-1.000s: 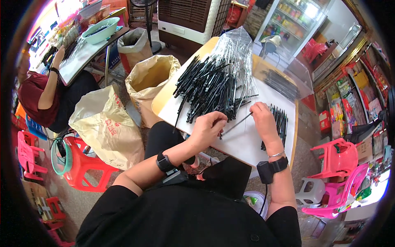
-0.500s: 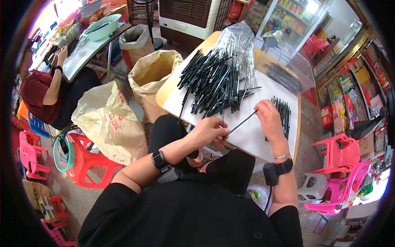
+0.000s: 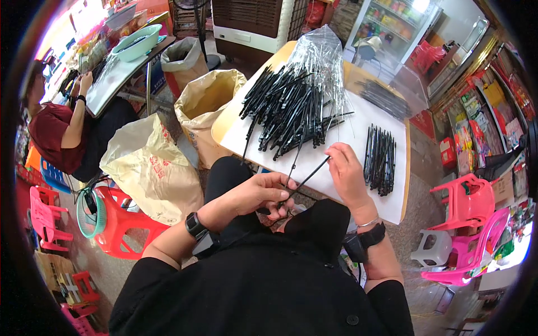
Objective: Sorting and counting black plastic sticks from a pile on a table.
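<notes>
A thin black rod (image 3: pixel 313 173) slants between my two hands over the near edge of the table. My right hand (image 3: pixel 346 172) pinches its upper end between thumb and fingers. My left hand (image 3: pixel 263 193) is closed around the lower end, together with another slim dark strip (image 3: pixel 294 161) that points up toward the pile. Beyond my hands lies a big loose heap of black rods (image 3: pixel 283 109), with fine silvery wires (image 3: pixel 320 53) fanning from its far end. To the right of my right hand sits a neater row of black rods (image 3: pixel 380 161).
More dark rods (image 3: pixel 384 99) lie at the table's (image 3: pixel 350 134) far right. Open paper sacks (image 3: pixel 210 103) and a yellowish sack (image 3: pixel 148 168) stand left. A red stool (image 3: pixel 126 227) carries a green basket (image 3: pixel 92 211). Another person (image 3: pixel 61 131) works at a table on the left.
Both hands have come down and left, closer to my lap, with the rod still between them. The neat row of rods at the right now shows more fully.
</notes>
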The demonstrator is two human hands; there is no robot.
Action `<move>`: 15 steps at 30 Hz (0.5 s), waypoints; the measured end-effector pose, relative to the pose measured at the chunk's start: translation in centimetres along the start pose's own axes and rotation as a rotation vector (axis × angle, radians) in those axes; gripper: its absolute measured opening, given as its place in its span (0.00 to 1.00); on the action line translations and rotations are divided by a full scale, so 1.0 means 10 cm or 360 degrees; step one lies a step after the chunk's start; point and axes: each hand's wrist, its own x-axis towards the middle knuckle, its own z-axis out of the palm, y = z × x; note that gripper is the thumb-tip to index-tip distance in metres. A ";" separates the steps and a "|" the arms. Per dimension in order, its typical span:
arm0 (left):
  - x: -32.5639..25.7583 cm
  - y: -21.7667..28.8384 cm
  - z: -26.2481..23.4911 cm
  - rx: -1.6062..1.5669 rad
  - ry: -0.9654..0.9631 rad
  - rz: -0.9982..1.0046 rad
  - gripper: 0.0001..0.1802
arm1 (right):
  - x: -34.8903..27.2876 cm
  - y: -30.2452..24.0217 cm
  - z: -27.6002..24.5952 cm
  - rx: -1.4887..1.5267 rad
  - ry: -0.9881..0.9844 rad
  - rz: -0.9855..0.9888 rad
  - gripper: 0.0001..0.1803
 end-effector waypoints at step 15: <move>0.85 0.23 0.38 0.0923 0.0568 0.0469 0.22 | 0.19 0.03 -0.11 0.1487 0.0171 0.1296 0.17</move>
